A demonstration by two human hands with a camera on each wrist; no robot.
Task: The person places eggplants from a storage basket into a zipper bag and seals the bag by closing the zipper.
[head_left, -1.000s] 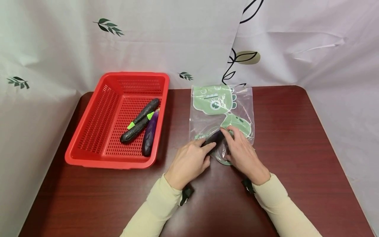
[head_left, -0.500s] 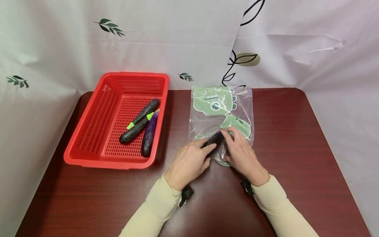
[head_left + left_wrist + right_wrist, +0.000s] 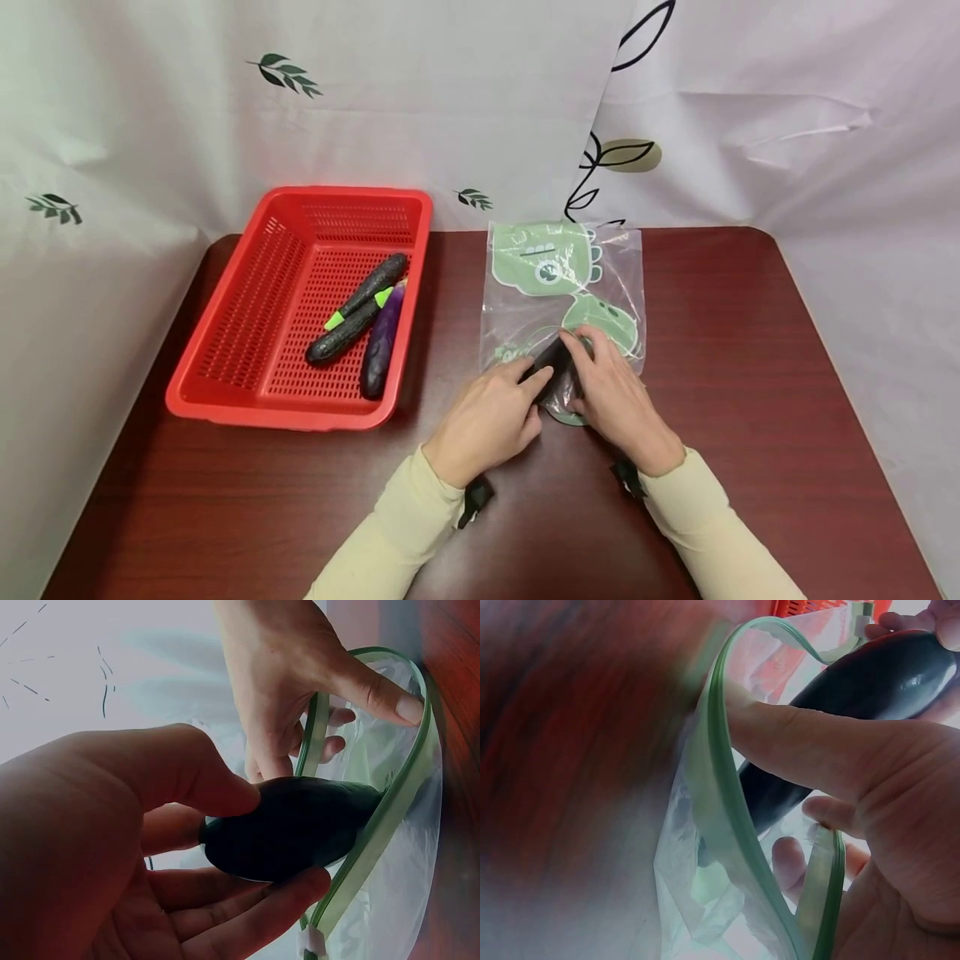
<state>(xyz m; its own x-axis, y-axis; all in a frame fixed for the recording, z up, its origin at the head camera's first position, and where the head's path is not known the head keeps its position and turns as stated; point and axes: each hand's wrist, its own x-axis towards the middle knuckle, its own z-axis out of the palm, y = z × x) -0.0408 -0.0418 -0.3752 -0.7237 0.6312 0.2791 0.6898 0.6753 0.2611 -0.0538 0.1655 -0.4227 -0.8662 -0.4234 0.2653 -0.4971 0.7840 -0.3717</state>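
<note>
- Head view: the left hand grasps a dark eggplant, which lies between the two hands at the mouth of a clear zip bag.
- The right hand grips the mouth of that bag; its green-printed body stretches flat beyond both hands.
- Well to the left of the left hand is a red basket. In it lie two dark cucumbers with bright green ends and a purple eggplant along the wall nearest the hands.
- Under the hands is a brown table; beyond them hangs a pale cloth printed with leaves.
- Left wrist view: the left thumb and fingers pinch the near end of the dark eggplant, while its far end passes inside the green rim. A white slider sits just beside the left fingertips.
- Right wrist view: the right thumb props one side of the rim, the fingers curling round the other; the eggplant slants behind the thumb.
</note>
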